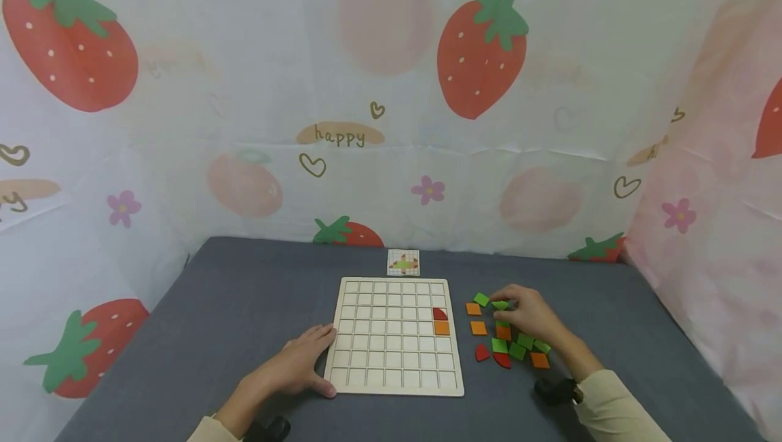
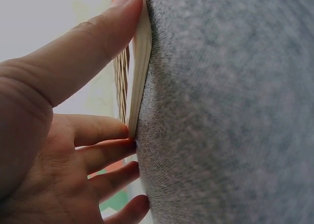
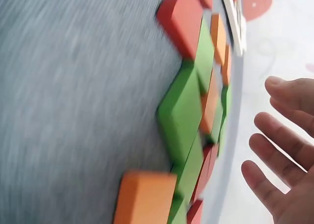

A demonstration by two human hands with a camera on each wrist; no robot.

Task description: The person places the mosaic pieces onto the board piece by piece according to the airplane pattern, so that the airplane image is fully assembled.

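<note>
A pale board with a grid of square recesses lies on the grey cloth. Toward its right edge sit a red quarter-round tile and, just below, an orange square tile. My left hand rests at the board's left edge, its thumb and fairly straight fingers touching the rim. Over the loose tiles at the right hovers my right hand, close to a green tile. In the right wrist view its fingers are spread and hold nothing visible.
Loose tiles lie right of the board: several green ones, orange squares and red rounded ones, some overlapping. A small pattern card lies behind the board. A strawberry-print curtain surrounds the table.
</note>
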